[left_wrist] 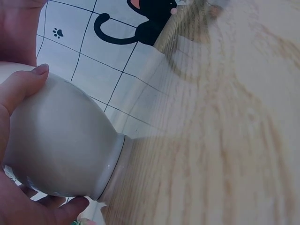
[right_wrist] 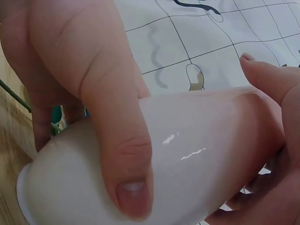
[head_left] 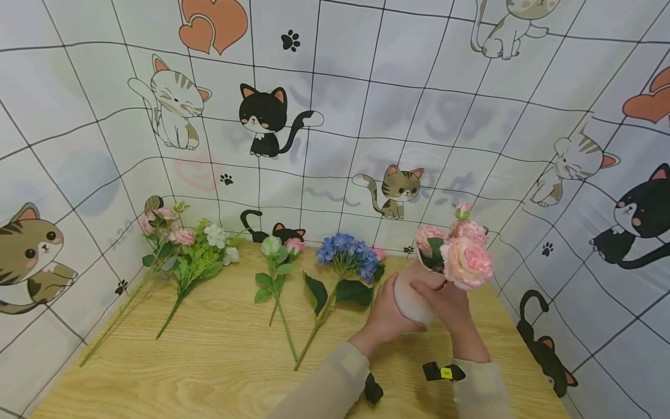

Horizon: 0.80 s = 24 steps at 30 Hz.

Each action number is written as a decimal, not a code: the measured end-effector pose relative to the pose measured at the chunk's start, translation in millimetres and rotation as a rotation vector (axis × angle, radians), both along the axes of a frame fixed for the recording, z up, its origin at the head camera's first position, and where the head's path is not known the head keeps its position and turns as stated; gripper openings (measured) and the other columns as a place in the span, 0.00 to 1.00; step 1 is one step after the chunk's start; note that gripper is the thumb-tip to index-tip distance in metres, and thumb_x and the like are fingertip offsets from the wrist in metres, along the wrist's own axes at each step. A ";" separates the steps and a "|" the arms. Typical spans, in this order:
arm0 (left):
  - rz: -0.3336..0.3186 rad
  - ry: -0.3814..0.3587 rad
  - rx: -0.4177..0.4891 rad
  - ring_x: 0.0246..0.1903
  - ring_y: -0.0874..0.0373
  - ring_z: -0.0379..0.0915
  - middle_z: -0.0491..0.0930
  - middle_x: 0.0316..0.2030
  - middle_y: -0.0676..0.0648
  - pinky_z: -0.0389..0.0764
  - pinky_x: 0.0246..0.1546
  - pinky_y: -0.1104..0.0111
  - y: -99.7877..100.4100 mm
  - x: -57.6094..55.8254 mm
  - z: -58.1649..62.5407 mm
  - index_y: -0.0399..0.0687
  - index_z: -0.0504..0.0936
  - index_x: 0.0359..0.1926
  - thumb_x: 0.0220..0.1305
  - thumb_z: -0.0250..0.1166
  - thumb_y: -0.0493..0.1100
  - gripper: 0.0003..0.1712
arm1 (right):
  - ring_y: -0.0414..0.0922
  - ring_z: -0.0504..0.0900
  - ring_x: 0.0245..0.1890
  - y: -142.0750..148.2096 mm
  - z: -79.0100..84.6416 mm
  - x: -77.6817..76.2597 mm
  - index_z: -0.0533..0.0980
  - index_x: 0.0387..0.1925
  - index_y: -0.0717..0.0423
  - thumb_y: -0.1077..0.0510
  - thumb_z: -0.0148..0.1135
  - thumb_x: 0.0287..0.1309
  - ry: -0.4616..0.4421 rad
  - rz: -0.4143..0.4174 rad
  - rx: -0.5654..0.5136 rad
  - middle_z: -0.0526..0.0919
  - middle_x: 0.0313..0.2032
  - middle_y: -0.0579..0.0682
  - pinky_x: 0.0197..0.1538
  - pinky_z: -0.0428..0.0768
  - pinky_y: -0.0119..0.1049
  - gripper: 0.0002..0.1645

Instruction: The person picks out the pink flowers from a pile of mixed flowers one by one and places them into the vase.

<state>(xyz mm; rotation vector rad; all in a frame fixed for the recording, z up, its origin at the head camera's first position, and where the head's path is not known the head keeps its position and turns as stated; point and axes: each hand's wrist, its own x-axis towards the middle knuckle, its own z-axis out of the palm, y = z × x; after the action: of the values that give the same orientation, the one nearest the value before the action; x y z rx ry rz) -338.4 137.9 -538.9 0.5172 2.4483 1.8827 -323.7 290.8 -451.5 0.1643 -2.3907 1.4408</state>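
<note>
Aslant, a glossy, rounded vase (head_left: pixel 413 304), white shading to pink toward its mouth, is clasped at the right side of a wood-grained worktop (head_left: pixel 209 372): the left-hand grip (head_left: pixel 387 314) curls around its lower body, the right-hand grip (head_left: pixel 449 301) around it nearer the rim. Ruffled pink blooms (head_left: pixel 468 262) lean from the opening. To the left lie a blue hydrangea (head_left: pixel 345 253) with broad, dark leaves (head_left: pixel 354 292), a slim-stemmed pale bud (head_left: pixel 271 247), a feathery green-and-white sprig (head_left: pixel 199 267) and a pink spray (head_left: pixel 181 236). Behind hangs creased, cat-printed fabric (head_left: pixel 408 105).

Cat-print gridded cloth (head_left: pixel 340 110) behind, both sides; wood-grain table (head_left: pixel 209 366).
</note>
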 end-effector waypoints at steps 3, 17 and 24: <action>0.006 0.002 0.000 0.65 0.53 0.72 0.69 0.73 0.50 0.81 0.60 0.54 -0.1 0.4 0.6 0.63 0.52 0.84 0.39 0.91 0.53 0.76 | 0.45 0.66 0.75 -2.3 -0.1 0.9 0.53 0.83 0.43 0.58 0.80 0.57 0.001 -0.025 -0.007 0.64 0.79 0.47 0.69 0.67 0.26 0.61; 0.011 -0.011 -0.017 0.64 0.56 0.72 0.68 0.73 0.53 0.81 0.60 0.56 0.2 -1.0 2.6 0.62 0.53 0.84 0.38 0.91 0.54 0.77 | 0.45 0.61 0.79 -7.5 -2.9 -1.0 0.52 0.84 0.42 0.59 0.82 0.54 0.055 -0.083 -0.028 0.61 0.81 0.45 0.80 0.63 0.55 0.65; 0.009 -0.008 -0.022 0.63 0.56 0.72 0.68 0.73 0.52 0.81 0.59 0.56 0.7 -1.1 1.0 0.62 0.52 0.85 0.39 0.91 0.55 0.77 | 0.47 0.62 0.78 -7.2 -7.3 -3.6 0.54 0.83 0.45 0.60 0.83 0.51 0.072 -0.090 -0.029 0.63 0.80 0.48 0.79 0.62 0.57 0.65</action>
<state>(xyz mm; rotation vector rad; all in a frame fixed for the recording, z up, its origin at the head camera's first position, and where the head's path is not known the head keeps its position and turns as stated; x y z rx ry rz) -339.5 138.6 -537.9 0.4983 2.4678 1.8551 -327.3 283.7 -458.8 0.0989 -2.2886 1.4035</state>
